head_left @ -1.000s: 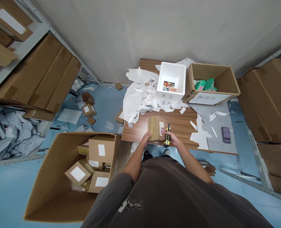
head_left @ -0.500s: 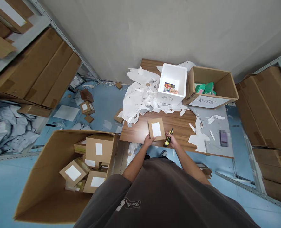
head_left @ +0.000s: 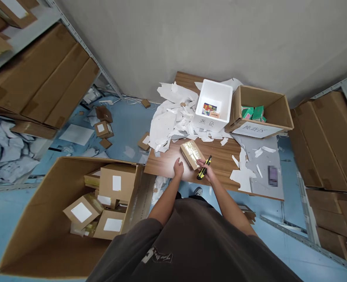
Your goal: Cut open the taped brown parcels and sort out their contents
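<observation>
A small brown cardboard box (head_left: 192, 153) with shiny tape along its upper face lies at an angle on the wooden table (head_left: 161, 163). My right hand (head_left: 208, 172) is closed around a yellow and black utility knife (head_left: 203, 169), and its fingertips touch the right side of the box. To the left of the box, my left hand (head_left: 178, 168) is held with its fingers curled in, apart from the box and with nothing visible in it.
Torn white paper (head_left: 169, 121) is heaped at the table's back left. Behind stand a white bin (head_left: 211, 123) and an open carton (head_left: 260, 127) with green packs. A large carton (head_left: 38, 227) holding several boxes stands at lower left. Loaded shelves flank both sides.
The box has turned from its white-labelled face to its taped face and now lies angled. My left hand has let go of it and moved left. The knife stays in my right hand.
</observation>
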Demonstrator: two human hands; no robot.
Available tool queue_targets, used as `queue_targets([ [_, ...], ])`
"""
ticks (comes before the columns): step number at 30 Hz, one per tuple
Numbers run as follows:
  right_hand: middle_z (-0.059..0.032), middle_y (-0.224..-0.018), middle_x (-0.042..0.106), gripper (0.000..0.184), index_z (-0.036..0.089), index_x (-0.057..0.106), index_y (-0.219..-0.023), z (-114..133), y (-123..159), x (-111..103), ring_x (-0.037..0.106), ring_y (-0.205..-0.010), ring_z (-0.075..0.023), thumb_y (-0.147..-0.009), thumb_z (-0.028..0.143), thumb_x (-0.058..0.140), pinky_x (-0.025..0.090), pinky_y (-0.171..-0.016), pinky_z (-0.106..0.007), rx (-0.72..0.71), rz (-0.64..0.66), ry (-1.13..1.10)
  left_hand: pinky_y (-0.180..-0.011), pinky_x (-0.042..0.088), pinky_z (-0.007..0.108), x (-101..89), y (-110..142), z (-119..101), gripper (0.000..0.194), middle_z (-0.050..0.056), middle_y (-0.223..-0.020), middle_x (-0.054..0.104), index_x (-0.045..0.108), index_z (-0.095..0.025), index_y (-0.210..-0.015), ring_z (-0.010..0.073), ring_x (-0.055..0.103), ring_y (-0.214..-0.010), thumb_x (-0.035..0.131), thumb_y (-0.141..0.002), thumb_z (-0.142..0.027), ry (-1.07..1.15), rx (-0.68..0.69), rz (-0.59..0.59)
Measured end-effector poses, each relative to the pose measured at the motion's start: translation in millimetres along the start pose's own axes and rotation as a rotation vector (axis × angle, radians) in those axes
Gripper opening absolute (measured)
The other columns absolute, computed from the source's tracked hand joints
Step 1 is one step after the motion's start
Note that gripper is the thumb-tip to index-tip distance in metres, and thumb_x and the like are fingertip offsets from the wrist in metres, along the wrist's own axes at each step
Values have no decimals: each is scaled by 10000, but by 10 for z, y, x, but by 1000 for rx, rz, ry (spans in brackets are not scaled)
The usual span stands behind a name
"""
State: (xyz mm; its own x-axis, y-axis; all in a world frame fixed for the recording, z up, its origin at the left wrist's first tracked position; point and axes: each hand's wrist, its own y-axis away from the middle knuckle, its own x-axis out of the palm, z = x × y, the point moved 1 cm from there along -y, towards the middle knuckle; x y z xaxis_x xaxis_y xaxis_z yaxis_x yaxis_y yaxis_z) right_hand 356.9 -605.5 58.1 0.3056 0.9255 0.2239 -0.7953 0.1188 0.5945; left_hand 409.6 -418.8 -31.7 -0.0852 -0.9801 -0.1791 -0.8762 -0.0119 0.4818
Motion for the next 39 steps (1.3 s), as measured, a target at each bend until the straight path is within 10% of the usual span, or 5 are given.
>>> queue_targets([
  [5,-87,-1064,800,472,251,670,-1205,46,-26,-73,742,-1104,-267,-751,379,664,599,-870,-326,-4,46,51,-1357,194,478,-198,-330,-532,1033,182,-1782,287,413,-161,-1662,388,145,-1681,854,-792,-502,-547,374,159],
  [10,50,-624,623,521,225,596,-1238,220,-262,-86,643,-595,-214,-897,607,691,555,-637,-315,41,-54,355,-1298,302,502,-134,-508,-704,1365,222,-1821,88,219,-133,-1733,473,177,-1653,968,-646,-481,-716,327,325],
  [20,-220,-1338,734,345,188,660,-1274,670,-1058,626,662,-1303,-375,-1095,449,524,469,-1093,-446,-36,-71,1351,-1179,443,513,-67,-540,-617,1323,133,-1841,-45,174,-239,-1755,491,329,-1561,934,-704,-498,-825,283,331],
  [29,-256,-1335,735,300,169,657,-1232,726,-1294,790,672,-1315,-379,-1056,406,602,484,-1101,-477,12,-25,1449,-1206,377,571,-112,-506,-599,1113,165,-1821,169,430,-275,-1658,507,390,-1519,917,-705,-583,-543,219,308],
  [39,-277,-1280,743,322,182,654,-1088,475,-1172,639,653,-1353,-421,-885,376,811,502,-1106,-528,30,-76,1238,-1177,407,546,-80,-516,-614,1126,180,-1817,172,378,-304,-1673,470,373,-1552,868,-730,-675,-500,202,271],
])
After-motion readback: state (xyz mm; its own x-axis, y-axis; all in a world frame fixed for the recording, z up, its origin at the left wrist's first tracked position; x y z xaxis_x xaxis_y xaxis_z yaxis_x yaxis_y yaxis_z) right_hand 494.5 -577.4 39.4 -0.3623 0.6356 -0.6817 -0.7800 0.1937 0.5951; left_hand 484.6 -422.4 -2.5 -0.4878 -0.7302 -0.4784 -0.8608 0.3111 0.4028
